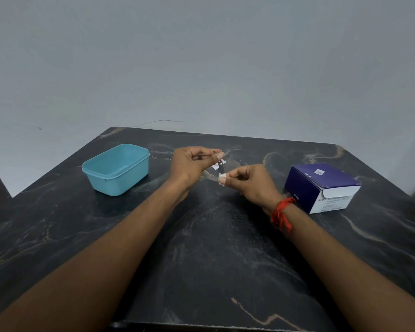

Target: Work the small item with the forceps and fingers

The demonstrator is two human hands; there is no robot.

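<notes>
Above the middle of the dark marble table point(213, 248), my left hand point(189, 164) pinches a small torn wrapper point(218, 164) between thumb and fingers. Just right of it and slightly lower, my right hand point(252, 182) pinches a small white pad point(222, 178) at its fingertips. The two hands are close together, and the wrapper hangs just above the pad. A red thread band point(282, 213) is tied round my right wrist.
A light blue plastic tub point(116, 170) with no lid stands at the left of the table. At the right lies a purple and white cardboard box point(321, 186). A plain grey wall rises behind the table's far edge.
</notes>
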